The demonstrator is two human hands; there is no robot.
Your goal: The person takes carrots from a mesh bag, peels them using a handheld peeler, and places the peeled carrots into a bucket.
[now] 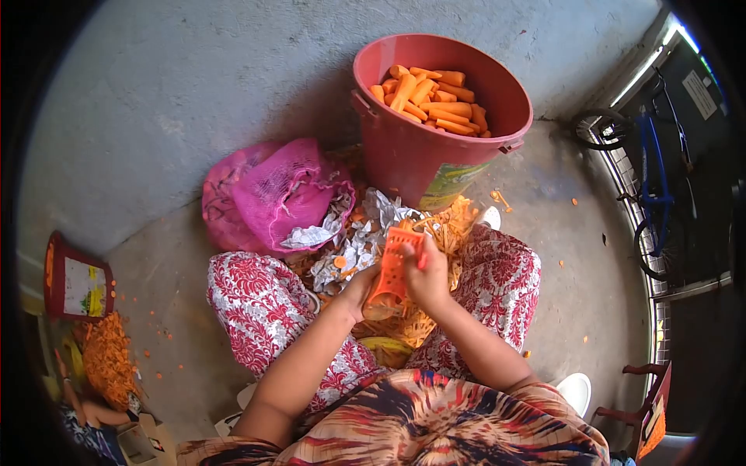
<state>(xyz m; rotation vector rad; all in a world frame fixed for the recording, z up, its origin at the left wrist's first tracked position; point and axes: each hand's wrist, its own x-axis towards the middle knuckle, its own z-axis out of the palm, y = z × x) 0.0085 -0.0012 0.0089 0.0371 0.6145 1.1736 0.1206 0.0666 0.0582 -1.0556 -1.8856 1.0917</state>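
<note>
The orange tool point(390, 273) sits above the peelings point(412, 330), long axis running forward and slightly right. The right hand point(429, 279), at its upper right, grips it; the left hand point(361, 290) meets its lower left edge, grip unclear.

This is looking like a makeshift food-preparation space; 1 red tub point(392, 147) is holding carrots point(451, 110) by the far wall point(194, 93); orange shreds point(107, 353) are lying heaped on the concrete floor point(567, 264) at left; 1 blue bicycle point(658, 199) is standing at right.
</note>
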